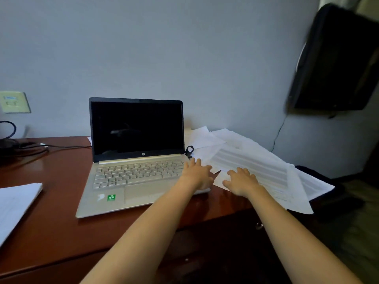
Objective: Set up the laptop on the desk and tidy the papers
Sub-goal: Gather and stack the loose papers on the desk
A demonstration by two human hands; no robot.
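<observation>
The desk [51,212] carries the laptop [135,160] at its centre, lid open, screen dark, keyboard facing the person. Loose papers [256,167] fan out just beside the laptop's right edge and overhang the desk's right end (a squared stack [14,203] lies well apart at the left). The left hand [198,174] lies over the laptop's right edge with fingers straight and spread, the right hand [242,182] rests flat and spread on the papers, gripping nothing, and a small black clip [189,151] sits between the hinge and the papers.

Bare desk [51,191] left of laptop [135,160]; papers [256,167] crowd the right.
</observation>
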